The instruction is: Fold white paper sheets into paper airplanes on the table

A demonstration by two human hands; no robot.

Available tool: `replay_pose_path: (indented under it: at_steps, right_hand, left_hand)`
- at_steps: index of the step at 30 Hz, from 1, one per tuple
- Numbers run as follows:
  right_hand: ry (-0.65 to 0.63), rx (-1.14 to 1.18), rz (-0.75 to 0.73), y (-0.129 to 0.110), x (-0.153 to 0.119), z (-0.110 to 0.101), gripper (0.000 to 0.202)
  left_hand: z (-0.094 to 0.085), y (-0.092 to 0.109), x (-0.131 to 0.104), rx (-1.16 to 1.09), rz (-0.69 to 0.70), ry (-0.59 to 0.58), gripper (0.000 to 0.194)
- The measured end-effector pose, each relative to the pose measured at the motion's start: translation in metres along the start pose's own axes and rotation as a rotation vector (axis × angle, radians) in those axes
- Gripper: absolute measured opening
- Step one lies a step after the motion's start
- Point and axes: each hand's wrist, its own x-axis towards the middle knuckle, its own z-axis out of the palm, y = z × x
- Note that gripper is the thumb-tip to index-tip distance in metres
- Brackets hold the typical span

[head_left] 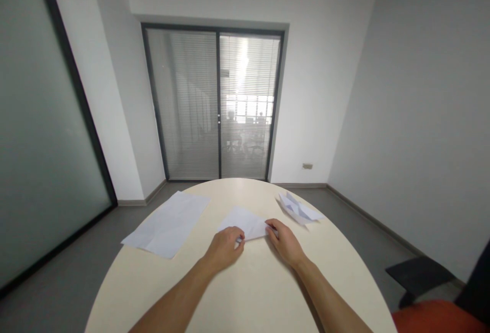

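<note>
- A folded piece of thin white paper [247,222] lies near the middle of the round, cream-coloured surface [245,297], its straight near edge running between the two hands.
- The left hand [226,247] has its grip closed, thumb against curled fingers, on the paper's near left end.
- The right hand [284,241] has its grip pinched closed on the right end.
- A larger, creased white paper sheet [168,226] lies flat to the left, well apart from the left hand, reaching the surface's curved rim.
- A white paper piece folded into raised, pointed flaps [298,209] sits beyond the right hand, its outer tip close to the right rim.
- Bare surface shows between the three papers, and between the forearms on the near side.
</note>
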Motion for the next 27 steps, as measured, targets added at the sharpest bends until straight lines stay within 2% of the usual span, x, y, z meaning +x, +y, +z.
replay_pose_path:
  at_steps: [5, 11, 18, 21, 25, 27]
  right_hand:
    - [0.089, 0.104, 0.015, 0.005, 0.003, 0.002, 0.03]
    - [0.18, 0.245, 0.062, 0.011, 0.006, 0.001, 0.034]
    - [0.278, 0.335, 0.087, 0.005, 0.006, -0.005, 0.044]
    - [0.31, 0.392, 0.119, 0.004, 0.007, -0.005, 0.048]
    - [0.328, 0.429, 0.153, 0.004, 0.009, -0.005, 0.048]
    - [0.325, 0.411, 0.16, 0.006, 0.008, -0.005, 0.046]
  left_hand:
    - [-0.004, -0.003, 0.004, 0.037, -0.043, 0.068, 0.02]
    - [-0.01, -0.013, 0.006, 0.08, -0.121, 0.265, 0.021]
    - [-0.01, -0.023, 0.007, -0.248, -0.226, 0.502, 0.023]
    - [-0.008, -0.025, 0.01, -0.4, -0.234, 0.544, 0.026]
    - [-0.008, -0.026, 0.013, -0.469, -0.244, 0.598, 0.026]
    - [-0.007, -0.027, 0.014, -0.485, -0.259, 0.589, 0.026]
